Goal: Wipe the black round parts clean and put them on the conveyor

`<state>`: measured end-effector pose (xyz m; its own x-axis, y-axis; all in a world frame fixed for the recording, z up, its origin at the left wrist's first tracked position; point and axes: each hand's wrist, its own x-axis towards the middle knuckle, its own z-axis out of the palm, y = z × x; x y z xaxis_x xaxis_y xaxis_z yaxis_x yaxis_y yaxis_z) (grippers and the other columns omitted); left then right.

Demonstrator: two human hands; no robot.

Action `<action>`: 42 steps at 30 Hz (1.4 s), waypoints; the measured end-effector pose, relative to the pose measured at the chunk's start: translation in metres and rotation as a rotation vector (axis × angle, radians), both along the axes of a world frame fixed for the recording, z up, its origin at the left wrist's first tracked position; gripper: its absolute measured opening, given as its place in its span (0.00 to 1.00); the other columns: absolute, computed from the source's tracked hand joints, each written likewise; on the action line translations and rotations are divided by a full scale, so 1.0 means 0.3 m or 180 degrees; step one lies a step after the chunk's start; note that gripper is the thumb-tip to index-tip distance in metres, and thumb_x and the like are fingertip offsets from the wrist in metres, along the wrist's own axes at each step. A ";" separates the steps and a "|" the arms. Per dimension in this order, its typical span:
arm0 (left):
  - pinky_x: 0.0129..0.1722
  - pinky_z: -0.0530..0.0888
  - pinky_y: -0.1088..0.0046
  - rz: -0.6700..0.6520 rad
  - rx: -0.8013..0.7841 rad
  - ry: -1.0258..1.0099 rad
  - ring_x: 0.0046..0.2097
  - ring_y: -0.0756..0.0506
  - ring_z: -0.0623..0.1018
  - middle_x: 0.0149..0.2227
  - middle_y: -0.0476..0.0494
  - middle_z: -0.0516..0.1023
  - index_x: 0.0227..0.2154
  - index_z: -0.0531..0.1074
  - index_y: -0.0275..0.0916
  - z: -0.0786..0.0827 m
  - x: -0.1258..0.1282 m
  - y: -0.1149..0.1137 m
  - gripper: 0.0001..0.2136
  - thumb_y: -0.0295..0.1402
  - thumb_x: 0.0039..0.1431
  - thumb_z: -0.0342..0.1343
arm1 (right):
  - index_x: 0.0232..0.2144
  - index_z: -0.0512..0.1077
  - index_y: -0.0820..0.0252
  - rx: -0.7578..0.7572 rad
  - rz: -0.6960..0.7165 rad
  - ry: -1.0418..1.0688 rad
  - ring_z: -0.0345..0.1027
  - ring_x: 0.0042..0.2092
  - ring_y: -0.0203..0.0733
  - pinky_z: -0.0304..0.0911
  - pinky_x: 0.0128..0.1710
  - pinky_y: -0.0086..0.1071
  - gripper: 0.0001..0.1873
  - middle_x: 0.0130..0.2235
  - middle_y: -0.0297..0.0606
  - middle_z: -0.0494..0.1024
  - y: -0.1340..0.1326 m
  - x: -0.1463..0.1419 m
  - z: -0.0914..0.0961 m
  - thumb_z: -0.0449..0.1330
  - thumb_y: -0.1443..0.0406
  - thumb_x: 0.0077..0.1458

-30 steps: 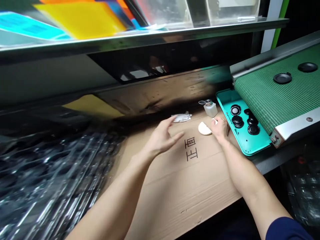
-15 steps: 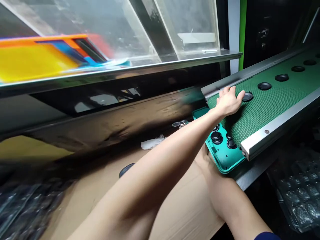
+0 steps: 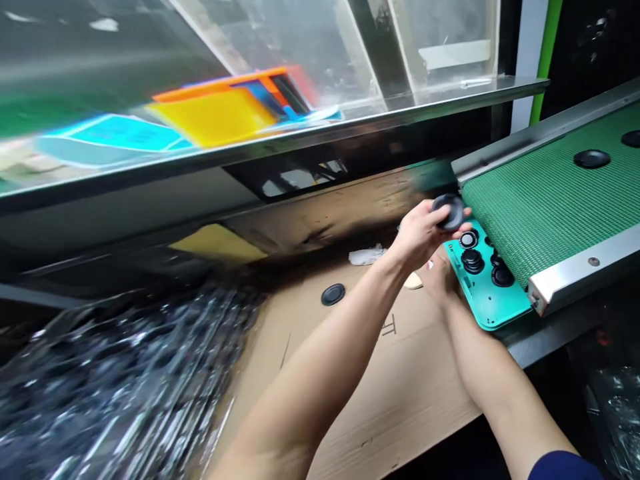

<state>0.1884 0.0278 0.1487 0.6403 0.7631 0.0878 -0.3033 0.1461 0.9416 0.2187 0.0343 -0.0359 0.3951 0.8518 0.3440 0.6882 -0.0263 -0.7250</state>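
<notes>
My left hand (image 3: 423, 230) holds a round black disc, like a shallow lid (image 3: 449, 212), between thumb and fingers. It hovers in front of the near end of the green conveyor belt (image 3: 540, 207). Just behind and below it is my right hand (image 3: 440, 275), low over the cardboard; its fingers are mostly hidden by my left hand and wrist. A small beige piece (image 3: 414, 281) lies by the right hand. Beside both hands, a teal tray (image 3: 493, 307) holds several black round parts (image 3: 473, 260), partly under the belt's end.
More black discs (image 3: 592, 159) lie on the belt. Another disc (image 3: 333, 294) and a crumpled white tissue (image 3: 367, 255) rest on the cardboard sheet (image 3: 400, 400). Stacked clear plastic trays (image 3: 125, 380) stand at left. A metal shelf edge (image 3: 300, 137) runs above, with coloured folders (image 3: 215, 117) on it.
My left hand has come back from the belt with a black disc in it. The view has swung left, showing more plastic trays and the disc on the cardboard.
</notes>
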 end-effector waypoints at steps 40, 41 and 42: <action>0.39 0.82 0.76 0.1086 -0.2412 -0.1540 0.41 0.46 0.83 0.43 0.32 0.81 0.45 0.76 0.30 -0.432 -0.748 -0.082 0.27 0.48 0.76 0.39 | 0.41 0.82 0.61 -0.0134 -0.0462 -0.0430 0.77 0.41 0.54 0.69 0.46 0.43 0.20 0.39 0.48 0.84 0.025 0.022 0.069 0.57 0.54 0.57; 0.39 0.82 0.74 0.1045 -0.2387 -0.1513 0.40 0.46 0.83 0.43 0.33 0.81 0.45 0.76 0.31 -0.436 -0.748 -0.082 0.26 0.48 0.76 0.39 | 0.41 0.81 0.61 -0.0147 -0.0457 -0.0433 0.77 0.41 0.53 0.68 0.46 0.43 0.20 0.39 0.48 0.84 0.026 0.022 0.067 0.57 0.54 0.57; 0.38 0.82 0.73 0.1010 -0.2350 -0.1459 0.39 0.46 0.83 0.43 0.34 0.81 0.45 0.76 0.32 -0.442 -0.748 -0.081 0.26 0.49 0.75 0.40 | 0.40 0.81 0.61 -0.0160 -0.0444 -0.0436 0.77 0.41 0.53 0.68 0.46 0.42 0.20 0.39 0.48 0.84 0.026 0.023 0.064 0.57 0.54 0.57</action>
<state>-0.0360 0.0036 0.0162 0.4145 0.8600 -0.2975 -0.7517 0.5079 0.4207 0.2256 0.0421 -0.0167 0.4629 0.8095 0.3611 0.7674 -0.1622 -0.6203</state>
